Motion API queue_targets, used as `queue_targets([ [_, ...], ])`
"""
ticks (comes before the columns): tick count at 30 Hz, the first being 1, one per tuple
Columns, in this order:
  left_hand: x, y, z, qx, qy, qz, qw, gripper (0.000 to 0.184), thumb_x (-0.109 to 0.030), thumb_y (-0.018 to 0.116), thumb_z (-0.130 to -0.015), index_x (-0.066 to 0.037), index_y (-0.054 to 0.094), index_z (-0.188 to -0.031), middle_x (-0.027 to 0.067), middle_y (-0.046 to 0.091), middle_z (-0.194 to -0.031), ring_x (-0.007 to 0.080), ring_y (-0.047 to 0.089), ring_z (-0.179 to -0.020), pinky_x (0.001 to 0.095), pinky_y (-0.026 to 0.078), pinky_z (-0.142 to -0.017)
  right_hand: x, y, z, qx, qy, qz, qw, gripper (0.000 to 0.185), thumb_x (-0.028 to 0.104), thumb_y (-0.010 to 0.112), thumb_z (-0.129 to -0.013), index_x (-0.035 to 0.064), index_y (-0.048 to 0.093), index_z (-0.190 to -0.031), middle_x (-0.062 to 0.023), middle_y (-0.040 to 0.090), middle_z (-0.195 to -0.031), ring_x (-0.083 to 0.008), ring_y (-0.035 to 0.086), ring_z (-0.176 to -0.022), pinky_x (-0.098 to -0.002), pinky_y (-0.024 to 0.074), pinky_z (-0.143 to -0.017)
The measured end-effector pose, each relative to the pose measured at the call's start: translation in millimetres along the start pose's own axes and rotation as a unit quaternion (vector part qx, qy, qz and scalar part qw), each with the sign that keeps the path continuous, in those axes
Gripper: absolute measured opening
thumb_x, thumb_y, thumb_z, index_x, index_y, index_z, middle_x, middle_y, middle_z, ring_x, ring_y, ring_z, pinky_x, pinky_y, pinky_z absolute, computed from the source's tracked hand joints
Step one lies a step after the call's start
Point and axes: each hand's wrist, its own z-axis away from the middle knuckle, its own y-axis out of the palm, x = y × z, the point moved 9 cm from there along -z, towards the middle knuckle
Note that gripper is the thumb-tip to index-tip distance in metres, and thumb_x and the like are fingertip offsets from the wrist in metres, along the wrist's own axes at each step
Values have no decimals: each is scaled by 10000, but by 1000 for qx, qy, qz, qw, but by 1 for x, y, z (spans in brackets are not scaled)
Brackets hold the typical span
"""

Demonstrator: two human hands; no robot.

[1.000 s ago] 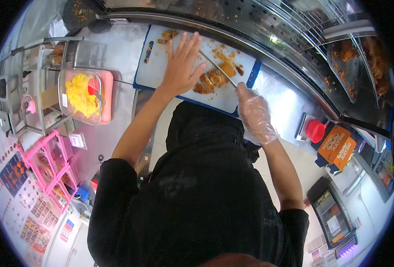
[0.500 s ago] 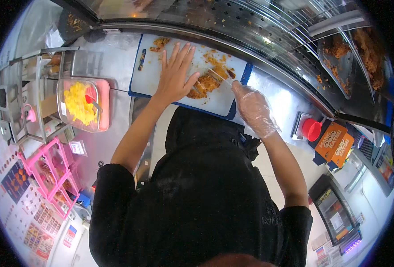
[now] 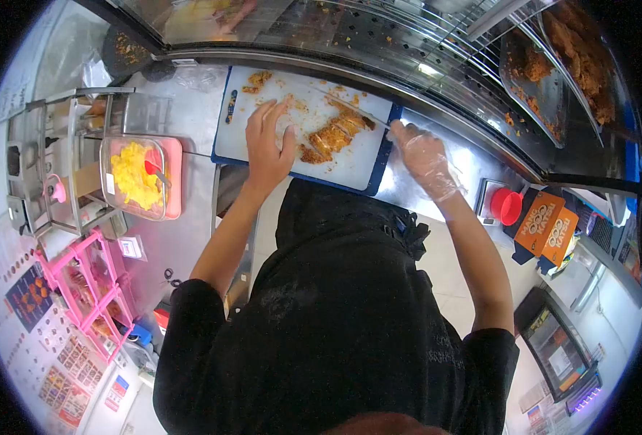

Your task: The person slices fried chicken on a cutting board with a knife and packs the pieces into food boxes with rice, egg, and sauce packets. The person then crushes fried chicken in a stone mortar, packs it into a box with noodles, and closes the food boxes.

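Two hands: well apart, the left hand (image 3: 269,151) bare with fingers spread and gripping nothing (whether it presses down, I can't tell), the right hand (image 3: 421,157) closed round the handle of a knife (image 3: 370,117).
Blade: slanting just beyond a breaded cutlet (image 3: 332,138), tip toward the left, bare fingertips near; a careless leftward sweep could nick them!
Plastic glove (image 3: 439,174): clear, wrinkled, looks loose; a greasy handle might twist inside that grasp.
Crumbs (image 3: 260,77): strewn across the cutting board (image 3: 243,141); pushed slices could skid on them.
Cutlet: lying on that white, blue-edged board, between the hands, cut crosswise into strips sitting close together, golden-brown and rough-coated, darker at the end nearest the right hand.
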Motion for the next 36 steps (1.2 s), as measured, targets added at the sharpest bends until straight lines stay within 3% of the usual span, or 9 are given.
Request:
queue_targets([
  [4,-6,-3,35,41,-42,-57,997,434,-37,637,-825,-86,615,-1255,93,628,-1178,308,573,-1055,467,438,-930,-22,4,-3,53,83,-42,994,189,153,630,-919,30,617,-1063,-202,686,-954,-358,714,-872,-475,597,-725],
  [8,11,17,74,121,-210,97,965,549,43,623,-756,-96,587,-1286,94,705,-1054,192,602,-707,340,502,-662,13,-26,-2,-214,-18,-75,974,218,116,636,-903,20,615,-1098,-192,682,-972,-368,688,-898,-478,585,-779],
  [12,3,35,89,127,-304,182,927,641,88,594,-775,-95,489,-1381,123,722,-1148,164,584,-684,302,505,-677,88,-29,-21,-147,-54,-236,959,616,411,772,-832,82,604,-1325,-270,583,-1336,-459,553,-1245,-592,453,-999],
  [16,14,44,93,93,-315,260,908,629,80,581,-781,-102,489,-1376,122,721,-1130,190,605,-657,342,514,-662,134,-1,-33,-121,-56,-95,986,591,471,751,-832,164,632,-1323,-248,545,-1392,-483,438,-1354,-701,327,-1037],
  [22,25,19,86,94,-272,232,929,588,80,559,-812,-103,504,-1369,105,702,-1133,177,602,-776,316,513,-726,122,6,-49,-11,-45,-155,987,438,399,747,-820,212,677,-1210,-222,581,-1295,-434,488,-1313,-609,431,-984],
  [26,23,12,71,72,-263,280,921,511,72,572,-840,-86,550,-1325,51,688,-1089,114,583,-831,276,491,-739,108,11,-66,-184,-75,-160,967,274,263,656,-883,121,687,-1116,-213,649,-1173,-394,645,-1097,-511,535,-905],
  [30,4,3,52,52,-222,262,938,426,51,596,-889,-60,573,-1299,48,683,-1048,94,593,-871,235,459,-753,89,16,-78,11,-38,-221,974,283,211,647,-875,81,662,-1126,-188,658,-1155,-358,661,-1094,-479,544,-907],
  [32,-6,4,49,39,-222,263,938,394,34,597,-911,-51,574,-1295,48,681,-1031,96,598,-881,233,455,-763,79,-23,-48,-126,-93,-293,943,354,229,679,-864,73,642,-1179,-193,660,-1142,-381,661,-1076,-480,541,-915],
  [36,-35,12,39,20,-197,262,945,366,9,589,-937,-52,574,-1297,48,673,-1012,106,595,-885,244,460,-782,29,-74,27,-111,-6,-363,925,459,274,723,-834,61,614,-1226,-199,662,-1120,-392,658,-1065,-482,532,-921],
])
